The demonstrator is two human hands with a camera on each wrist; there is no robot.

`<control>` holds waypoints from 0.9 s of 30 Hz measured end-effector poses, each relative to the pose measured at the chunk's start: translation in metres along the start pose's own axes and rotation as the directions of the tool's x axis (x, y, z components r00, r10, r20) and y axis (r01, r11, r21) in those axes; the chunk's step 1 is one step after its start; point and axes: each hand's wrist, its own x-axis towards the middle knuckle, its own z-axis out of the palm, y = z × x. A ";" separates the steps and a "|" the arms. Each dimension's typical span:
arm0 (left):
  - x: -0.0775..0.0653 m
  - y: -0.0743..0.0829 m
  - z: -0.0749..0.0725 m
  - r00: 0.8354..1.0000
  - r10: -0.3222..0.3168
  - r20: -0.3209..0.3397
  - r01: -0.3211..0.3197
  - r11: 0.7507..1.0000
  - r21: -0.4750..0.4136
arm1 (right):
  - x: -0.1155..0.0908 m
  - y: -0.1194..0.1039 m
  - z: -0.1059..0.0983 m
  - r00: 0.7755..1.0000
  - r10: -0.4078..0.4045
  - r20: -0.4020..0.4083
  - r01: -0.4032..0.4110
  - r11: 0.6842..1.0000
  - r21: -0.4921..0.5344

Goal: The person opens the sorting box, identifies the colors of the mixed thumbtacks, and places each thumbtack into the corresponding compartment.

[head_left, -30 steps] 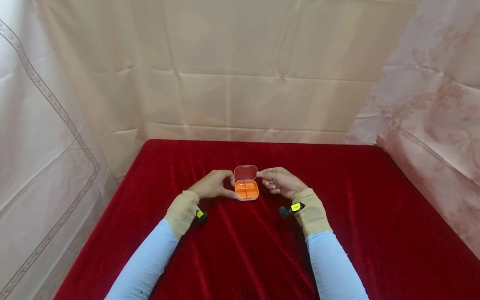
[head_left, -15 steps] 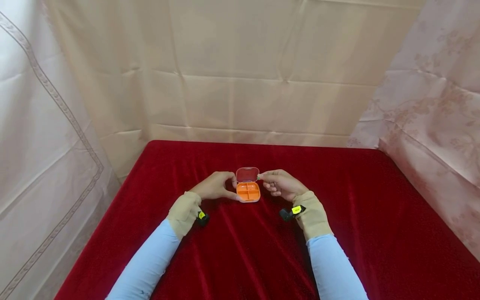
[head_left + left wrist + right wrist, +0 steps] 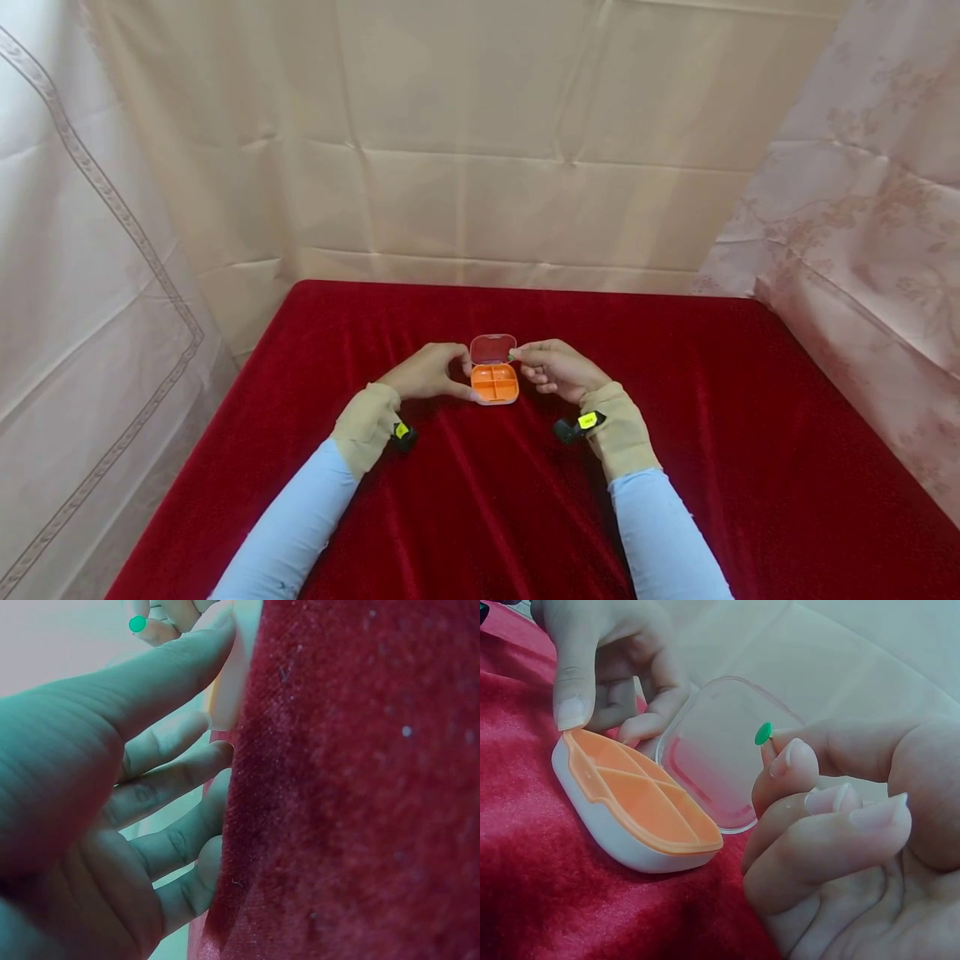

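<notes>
A small pill box (image 3: 495, 383) lies on the red cloth, orange inside with a white outer shell, its clear lid (image 3: 493, 349) raised at the back. Dividers split the orange tray (image 3: 634, 784) into several compartments, with nothing visible inside them. At the box's left side, my left hand (image 3: 431, 371) holds it, thumb on the near corner and forefinger at the back. Between thumb and forefinger, my right hand (image 3: 562, 367) pinches a green-headed thumbtack (image 3: 763, 733), held up beside the lid's right edge, above the tray. The other right fingers are curled.
Red velvet cloth (image 3: 480, 517) covers the table, with low folds in front of the box. A beige curtain (image 3: 480, 167) hangs behind the far edge. Patterned pale curtains (image 3: 870, 183) flank both sides.
My right hand has moved slightly left, bringing the thumbtack in front of the lid's right edge. My left hand keeps its hold on the pill box.
</notes>
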 end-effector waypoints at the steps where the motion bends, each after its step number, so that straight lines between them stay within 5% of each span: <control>1: 0.000 0.000 0.000 1.000 -0.001 0.000 0.001 1.000 0.002 | 0.000 0.000 0.000 1.000 0.001 0.000 -0.001 1.000 0.000; 27: 0.000 0.001 -0.001 1.000 -0.005 0.009 0.005 1.000 -0.002 | 0.005 0.003 0.005 1.000 -0.009 0.001 0.009 1.000 -0.027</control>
